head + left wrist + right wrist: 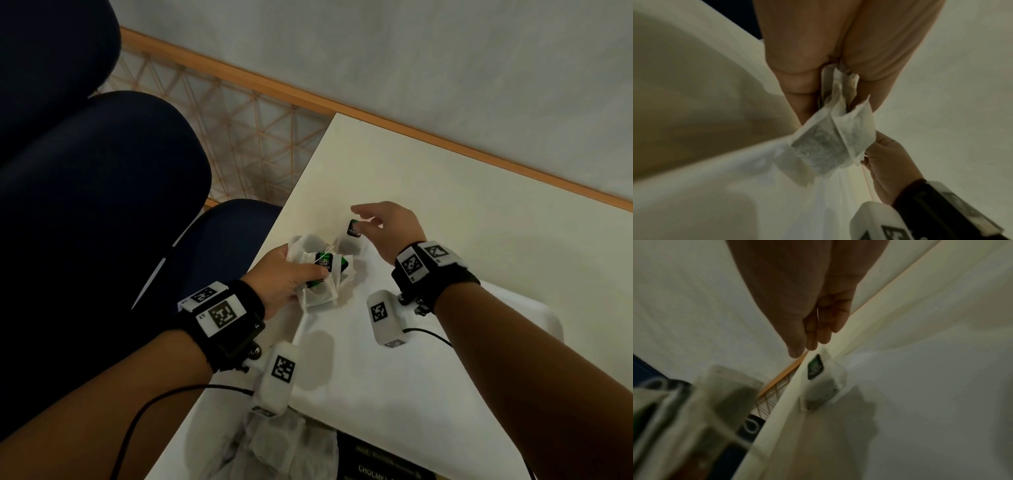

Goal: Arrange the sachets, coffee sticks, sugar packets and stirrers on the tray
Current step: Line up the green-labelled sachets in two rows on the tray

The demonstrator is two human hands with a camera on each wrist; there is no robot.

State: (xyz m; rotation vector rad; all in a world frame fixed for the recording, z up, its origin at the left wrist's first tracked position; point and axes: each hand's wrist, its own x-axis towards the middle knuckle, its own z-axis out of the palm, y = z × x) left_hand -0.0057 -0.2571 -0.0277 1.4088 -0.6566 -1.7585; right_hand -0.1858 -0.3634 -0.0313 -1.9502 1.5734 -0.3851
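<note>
The left grip point(284, 279) is curled tight round a bunch of tea sachets point(317, 274), white paper bags with green tags, held over the near left corner of the white tray point(394, 377). The right grip point(388, 228) hangs with fingers loosely spread and holds nothing; just under its fingertips point(812, 344) lies a single sachet point(819, 386) with a green tag, at the tray's far edge. The tray sits on the pale bench point(445, 178). More sachets point(274, 442) lie beside the tray's near edge, next to a dark box point(380, 462).
</note>
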